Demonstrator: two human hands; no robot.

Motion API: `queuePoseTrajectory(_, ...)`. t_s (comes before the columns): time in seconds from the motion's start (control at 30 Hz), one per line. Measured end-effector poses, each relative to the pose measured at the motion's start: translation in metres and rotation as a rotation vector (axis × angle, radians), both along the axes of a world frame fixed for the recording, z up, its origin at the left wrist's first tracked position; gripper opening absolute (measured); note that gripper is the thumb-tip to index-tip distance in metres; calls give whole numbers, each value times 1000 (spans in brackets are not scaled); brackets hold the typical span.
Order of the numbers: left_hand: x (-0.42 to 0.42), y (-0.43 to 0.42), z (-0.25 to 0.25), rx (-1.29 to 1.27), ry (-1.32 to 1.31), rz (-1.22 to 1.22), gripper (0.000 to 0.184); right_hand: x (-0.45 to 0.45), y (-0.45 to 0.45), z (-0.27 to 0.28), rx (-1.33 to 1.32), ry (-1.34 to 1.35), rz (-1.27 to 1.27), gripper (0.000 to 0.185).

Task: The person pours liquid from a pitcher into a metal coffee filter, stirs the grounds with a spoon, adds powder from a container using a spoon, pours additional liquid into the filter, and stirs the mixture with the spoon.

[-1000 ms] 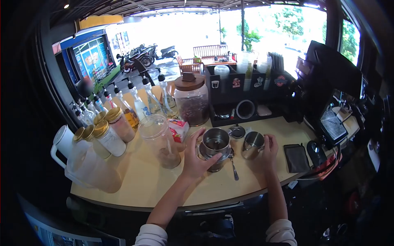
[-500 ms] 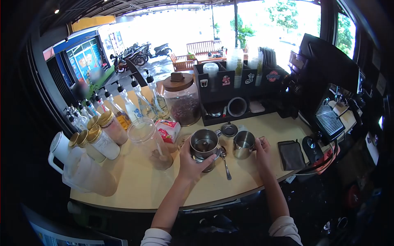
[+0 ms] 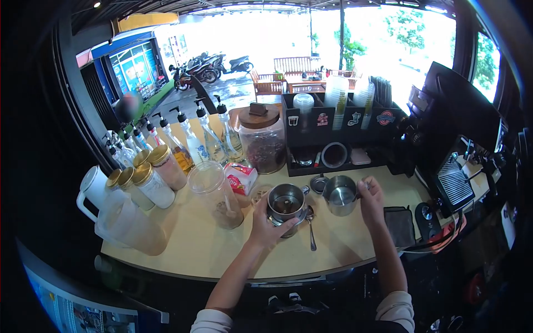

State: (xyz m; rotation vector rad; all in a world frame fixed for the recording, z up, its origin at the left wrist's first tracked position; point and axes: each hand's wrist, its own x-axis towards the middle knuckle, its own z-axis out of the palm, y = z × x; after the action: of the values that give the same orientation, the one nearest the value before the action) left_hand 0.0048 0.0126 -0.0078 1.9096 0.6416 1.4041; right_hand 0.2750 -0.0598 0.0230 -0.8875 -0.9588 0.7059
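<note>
- Standing farthest left of the left hand (image 3: 267, 228), on the pale counter (image 3: 191, 252): white jug (image 3: 94, 186), then translucent pitcher (image 3: 136, 223).
- Beyond these, left of and farther back than the left grip: gold-lidded jars (image 3: 155, 192); behind them, a slanting row of pump bottles (image 3: 196, 146).
- Nearer to the left grip, on its left: tall clear jar (image 3: 217, 194), upright, some brownish contents low down. Red-and-white packet (image 3: 241, 177) lies just behind it.
- Behind the left grip: large wooden-lidded jar (image 3: 265, 147), dark contents.
- Left hand: closed around the near left side of the steel cup (image 3: 287, 202), thumb across its front. Cup upright, mouth uncovered, dark inside; lower part partly hidden by the fingers.
- Just right of the left grip: spoon (image 3: 312, 232), flat on the counter, handle toward the person.
- Between the two grips, farther back: small round metal lid (image 3: 318, 183); behind it, black rack (image 3: 336, 170) bearing stacked plastic cups.
- Steel jug (image 3: 340, 197): immediately left of the right hand (image 3: 372, 201), which grips it at the handle side. Contact between its base and the counter: cannot tell.
- Right of the right grip: dark pouch (image 3: 400, 225), near the forearm; farther out, ribbed metal tray (image 3: 457, 183).
</note>
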Motion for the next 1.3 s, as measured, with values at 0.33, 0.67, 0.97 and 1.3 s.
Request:
queuePoseTrajectory(0.33, -1, -2, 5, -48, 22, -24, 80, -23, 18, 90, -39, -151, 178, 24)
queuePoseTrajectory(0.67, 0, 3, -5, -12, 32, 23, 83, -41, 33, 117, -125, -274, 269, 24)
queuePoseTrajectory(0.97, 0, 4, -7, -14, 37, 20, 87, -46, 43, 119, -129, -311, 261, 27)
queuePoseTrajectory(1.3, 0, 5, -13, -51, 25, 5, 90, -52, 46, 123, -132, -355, 253, 28)
